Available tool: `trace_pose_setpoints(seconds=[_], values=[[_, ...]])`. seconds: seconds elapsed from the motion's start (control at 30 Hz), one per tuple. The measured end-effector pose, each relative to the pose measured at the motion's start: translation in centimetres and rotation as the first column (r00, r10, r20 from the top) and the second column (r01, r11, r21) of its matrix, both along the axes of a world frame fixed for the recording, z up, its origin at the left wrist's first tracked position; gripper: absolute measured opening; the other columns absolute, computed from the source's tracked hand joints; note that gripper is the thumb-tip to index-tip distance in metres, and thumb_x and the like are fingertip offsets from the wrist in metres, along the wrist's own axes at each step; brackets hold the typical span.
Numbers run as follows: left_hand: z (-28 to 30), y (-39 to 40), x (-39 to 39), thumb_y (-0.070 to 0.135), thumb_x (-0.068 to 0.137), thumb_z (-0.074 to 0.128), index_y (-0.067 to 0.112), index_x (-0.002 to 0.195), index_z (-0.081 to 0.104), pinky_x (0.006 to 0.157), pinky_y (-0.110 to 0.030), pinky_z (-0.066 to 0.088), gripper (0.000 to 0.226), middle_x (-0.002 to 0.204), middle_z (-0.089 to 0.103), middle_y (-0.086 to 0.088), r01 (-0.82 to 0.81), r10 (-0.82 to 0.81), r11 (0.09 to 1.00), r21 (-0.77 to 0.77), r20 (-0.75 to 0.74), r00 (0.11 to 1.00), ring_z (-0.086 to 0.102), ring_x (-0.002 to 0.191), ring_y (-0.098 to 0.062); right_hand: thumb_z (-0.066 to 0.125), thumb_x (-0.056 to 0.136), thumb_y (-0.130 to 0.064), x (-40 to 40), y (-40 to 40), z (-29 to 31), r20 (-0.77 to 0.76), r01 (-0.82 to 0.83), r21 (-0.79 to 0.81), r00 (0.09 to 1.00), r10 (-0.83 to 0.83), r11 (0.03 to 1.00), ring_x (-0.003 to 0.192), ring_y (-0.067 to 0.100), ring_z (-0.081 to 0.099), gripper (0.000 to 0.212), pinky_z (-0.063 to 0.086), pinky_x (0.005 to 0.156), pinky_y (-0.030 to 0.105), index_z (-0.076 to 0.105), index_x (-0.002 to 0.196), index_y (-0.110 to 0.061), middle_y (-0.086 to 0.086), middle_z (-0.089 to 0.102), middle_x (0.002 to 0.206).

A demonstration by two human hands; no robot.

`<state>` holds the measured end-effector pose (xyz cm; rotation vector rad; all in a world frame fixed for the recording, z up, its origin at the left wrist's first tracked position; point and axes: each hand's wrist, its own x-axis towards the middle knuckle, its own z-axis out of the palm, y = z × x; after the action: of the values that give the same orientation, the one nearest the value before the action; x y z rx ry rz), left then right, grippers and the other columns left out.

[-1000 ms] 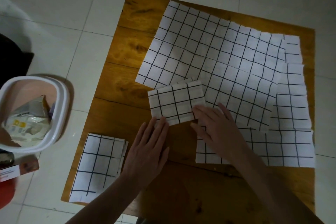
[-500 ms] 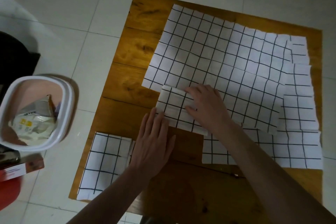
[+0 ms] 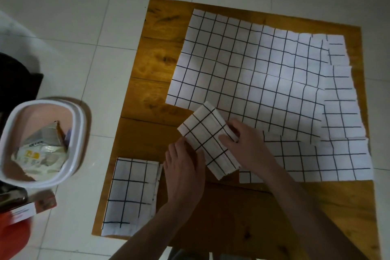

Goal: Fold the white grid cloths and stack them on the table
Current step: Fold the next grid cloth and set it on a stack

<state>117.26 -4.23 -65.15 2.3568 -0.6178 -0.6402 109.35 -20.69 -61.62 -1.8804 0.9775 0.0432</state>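
A small folded white grid cloth lies tilted near the middle of the wooden table. My right hand grips its right edge, thumb on top and fingers curled under. My left hand holds its lower left edge, fingers tucked beneath. A folded grid cloth lies flat at the table's front left corner. A large unfolded grid cloth is spread over the back of the table. Another unfolded grid cloth lies partly under it on the right.
On the tiled floor to the left stands a white-rimmed bin holding crumpled packaging. A box and a red object sit below the bin. Bare wood shows along the table's front edge.
The small folded cloth has been turned from square-on to tilted and lifted at its edges. Both hands went from pressing flat on it to holding its sides.
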Motion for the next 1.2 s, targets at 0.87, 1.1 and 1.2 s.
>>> trace_pose_setpoints(seconds=[0.87,1.1,1.2], values=[[5.8,8.3,-5.4,0.019,0.102,0.062,0.014,0.087,0.068,0.069,-0.044,0.060,0.017,0.077,0.068,-0.008,-0.417,0.232,0.893,-0.170,-0.620,0.749,0.067,0.073,-0.027,0.062,0.101,-0.030,-11.6,13.5,2.0,0.109,0.301,0.230,0.937,-0.332,0.925,0.060,0.018,0.056,0.013,0.052,0.062,0.034,0.064,0.099,-0.018,0.008,0.060,0.075],[4.2,9.6,-4.4,0.015,0.101,0.063,0.023,0.100,0.073,0.056,-0.018,0.050,0.013,0.069,0.065,0.012,-0.319,0.180,0.921,-0.224,-0.482,0.858,0.055,0.061,-0.001,0.066,0.100,-0.027,-11.3,15.9,-0.6,0.089,0.347,0.120,0.929,-0.359,0.930,0.077,0.012,0.069,0.007,0.059,0.065,0.025,0.065,0.099,-0.020,0.001,0.071,0.089],[2.6,9.8,-3.6,0.012,0.100,0.063,0.022,0.103,0.071,0.059,-0.025,0.051,0.013,0.078,0.069,0.005,-0.250,0.156,0.938,-0.239,-0.351,0.923,0.058,0.063,-0.005,0.068,0.098,-0.023,-10.7,16.3,-1.4,0.118,0.398,0.069,0.907,-0.403,0.915,0.082,-0.005,0.067,0.008,0.053,0.064,0.011,0.064,0.106,-0.021,-0.009,0.070,0.092]])
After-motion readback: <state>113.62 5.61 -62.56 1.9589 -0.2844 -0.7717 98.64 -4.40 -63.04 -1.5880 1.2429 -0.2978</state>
